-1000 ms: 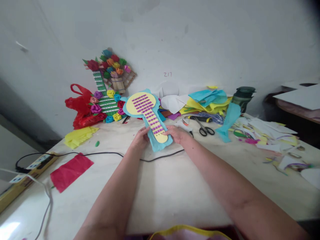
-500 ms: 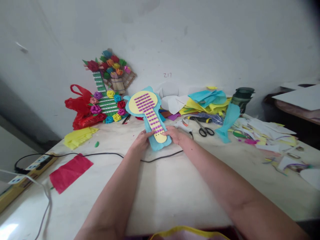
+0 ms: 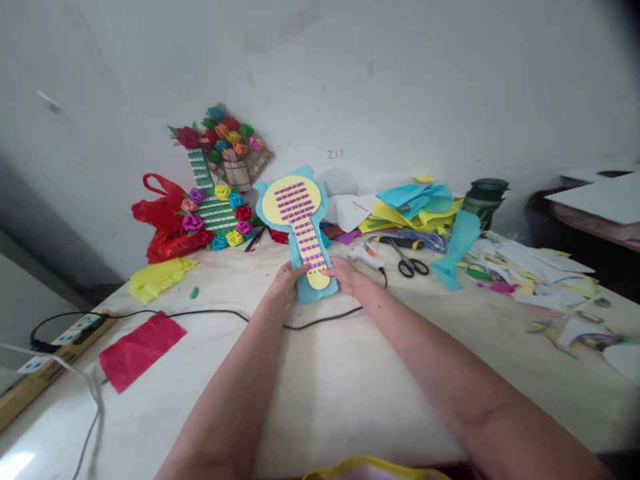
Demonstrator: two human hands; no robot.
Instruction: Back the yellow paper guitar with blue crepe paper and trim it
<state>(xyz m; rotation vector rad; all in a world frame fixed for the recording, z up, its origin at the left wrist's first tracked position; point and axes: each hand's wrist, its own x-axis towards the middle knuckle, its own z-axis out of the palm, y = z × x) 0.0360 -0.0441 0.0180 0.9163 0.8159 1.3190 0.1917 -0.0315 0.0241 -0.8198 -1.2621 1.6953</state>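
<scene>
I see the left hand (image 3: 287, 281) and right hand (image 3: 345, 276), thumbs and fingers closed on the yellow paddle-shaped cutout (image 3: 271, 204), over the table (image 3: 350, 390); purple strips (image 3: 294, 201) are already attached, blue backing (image 3: 303, 293) seems untrimmed.

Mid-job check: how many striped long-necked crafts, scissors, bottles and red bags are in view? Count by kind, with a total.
Striped long-necked crafts: 2 (the held yellow craft and the green craft at the back)
Scissors: 1 pair
Bottle: 1
Red bag: 1
Total: 5
</scene>
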